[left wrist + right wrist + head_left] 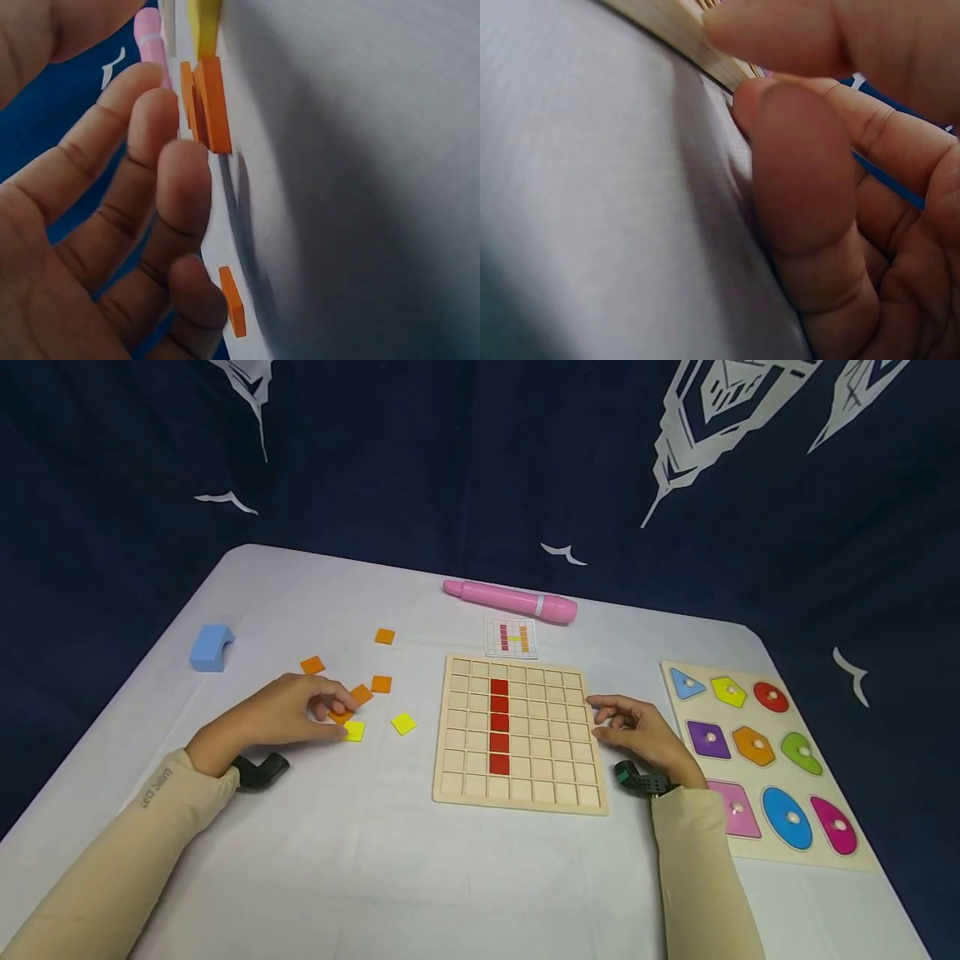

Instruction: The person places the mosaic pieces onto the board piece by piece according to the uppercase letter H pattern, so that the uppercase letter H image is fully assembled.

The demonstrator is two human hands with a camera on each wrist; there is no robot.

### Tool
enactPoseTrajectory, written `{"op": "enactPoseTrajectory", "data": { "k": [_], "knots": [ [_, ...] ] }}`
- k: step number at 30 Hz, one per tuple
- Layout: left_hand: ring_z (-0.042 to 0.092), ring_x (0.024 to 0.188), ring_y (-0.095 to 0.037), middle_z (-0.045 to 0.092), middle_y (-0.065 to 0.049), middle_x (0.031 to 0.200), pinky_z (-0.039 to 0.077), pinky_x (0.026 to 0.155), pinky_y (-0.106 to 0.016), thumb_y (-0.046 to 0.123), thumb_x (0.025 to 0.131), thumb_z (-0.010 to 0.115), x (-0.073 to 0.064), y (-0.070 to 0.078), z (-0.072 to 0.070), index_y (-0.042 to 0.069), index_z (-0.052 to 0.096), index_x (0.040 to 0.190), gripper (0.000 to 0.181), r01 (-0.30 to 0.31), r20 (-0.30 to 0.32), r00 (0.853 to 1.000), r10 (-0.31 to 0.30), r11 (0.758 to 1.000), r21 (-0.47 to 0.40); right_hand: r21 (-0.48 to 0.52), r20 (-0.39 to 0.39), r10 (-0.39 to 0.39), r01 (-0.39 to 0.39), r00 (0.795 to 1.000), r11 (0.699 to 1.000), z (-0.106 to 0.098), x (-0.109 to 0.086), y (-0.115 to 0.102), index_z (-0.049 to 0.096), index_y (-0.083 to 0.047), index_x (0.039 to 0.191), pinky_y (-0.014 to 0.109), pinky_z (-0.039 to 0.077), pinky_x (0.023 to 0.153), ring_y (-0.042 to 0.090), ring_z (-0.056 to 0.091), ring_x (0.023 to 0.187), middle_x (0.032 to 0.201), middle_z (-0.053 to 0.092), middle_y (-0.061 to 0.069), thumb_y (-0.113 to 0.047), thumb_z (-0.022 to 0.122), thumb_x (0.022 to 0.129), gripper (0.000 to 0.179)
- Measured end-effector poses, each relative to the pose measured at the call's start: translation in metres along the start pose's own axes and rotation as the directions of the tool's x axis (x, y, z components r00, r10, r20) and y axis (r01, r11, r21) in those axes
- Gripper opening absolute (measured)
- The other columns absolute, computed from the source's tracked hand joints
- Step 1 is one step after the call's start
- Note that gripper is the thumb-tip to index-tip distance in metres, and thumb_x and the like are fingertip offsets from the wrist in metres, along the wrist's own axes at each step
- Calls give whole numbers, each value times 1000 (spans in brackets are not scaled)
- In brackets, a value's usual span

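My left hand [303, 706] hovers low over loose square tiles, its fingers loosely bent with nothing between them. Just beside its thumb tip lies a yellow tile [356, 732], and an orange tile [340, 717] is partly hidden under the fingers. Another orange tile [218, 105] stands out beyond the fingertips in the left wrist view. At the centre is a wooden grid board [540, 793] with a column of red tiles [499, 723] set in it. My right hand [641, 731] rests at the board's right edge, thumb and fingertips against or close to it, loosely bent.
A second yellow tile [403, 723] and several orange tiles lie left of the board. Behind it are a pattern card [511, 637] and a pink pen-shaped object [498, 597]. A shape puzzle board [701, 702] lies at right, a blue arch block [210, 647] at far left.
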State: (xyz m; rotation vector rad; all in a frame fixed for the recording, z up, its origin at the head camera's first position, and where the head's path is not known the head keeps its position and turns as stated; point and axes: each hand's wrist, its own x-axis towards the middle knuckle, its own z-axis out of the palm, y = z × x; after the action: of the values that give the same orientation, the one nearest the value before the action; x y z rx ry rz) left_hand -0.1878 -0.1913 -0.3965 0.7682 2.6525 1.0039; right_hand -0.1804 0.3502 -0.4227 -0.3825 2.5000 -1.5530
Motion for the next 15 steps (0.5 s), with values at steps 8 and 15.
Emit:
{"op": "enactPoseTrajectory", "data": {
  "k": [8, 15],
  "knots": [
    [55, 81, -15, 67, 7, 91, 46, 73, -29, 12, 84, 91, -1, 2, 4, 12, 79, 108, 28, 46, 38, 998, -48, 998, 53, 2, -5, 0, 0, 1000, 1000, 1, -2, -1, 58, 16, 141, 18, 46, 68, 8, 54, 78, 100, 67, -4, 6, 72, 96, 48],
    [53, 77, -13, 67, 8, 89, 45, 70, -28, 11, 85, 91, 0, 3, 7, 13, 79, 103, 22, 14, 33, 999, -17, 997, 82, -10, -9, 3, -3, 1000, 1000, 1, -1, 1, 59, 16, 141, 18, 46, 69, 8, 54, 79, 101, 66, -3, 5, 72, 96, 48]
  ]
}}
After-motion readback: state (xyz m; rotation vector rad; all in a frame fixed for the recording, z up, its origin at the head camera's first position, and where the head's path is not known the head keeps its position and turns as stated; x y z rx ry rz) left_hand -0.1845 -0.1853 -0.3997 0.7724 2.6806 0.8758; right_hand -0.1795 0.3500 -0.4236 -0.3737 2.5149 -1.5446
